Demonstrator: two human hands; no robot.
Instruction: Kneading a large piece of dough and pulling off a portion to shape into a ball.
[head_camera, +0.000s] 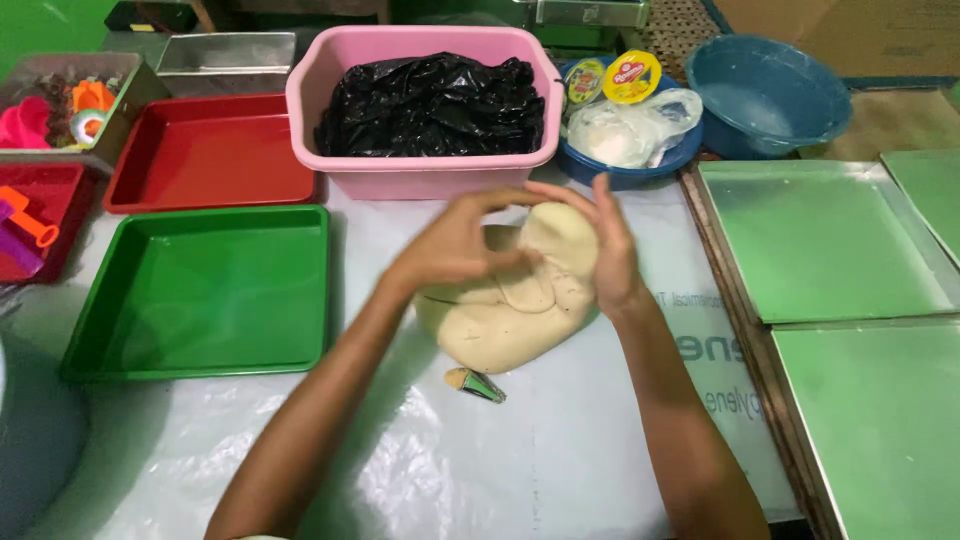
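A large pale lump of dough (500, 325) lies on the plastic-covered table (520, 460) in the middle. My left hand (455, 245) grips its upper left part, fingers curled over the top. My right hand (612, 250) presses against the raised right side of the dough, fingers spread upward. A fold of the dough stands up between both hands. A small greenish dough-smeared tool (477, 384) lies on the plastic just in front of the lump.
A green tray (90, 330) and red tray (125, 180) sit to the left. A pink tub (420, 175) with a black bag, a blue bowl (770, 95) and a blue basin (600, 170) with packets stand behind. Metal baking sheets (840, 250) lie right.
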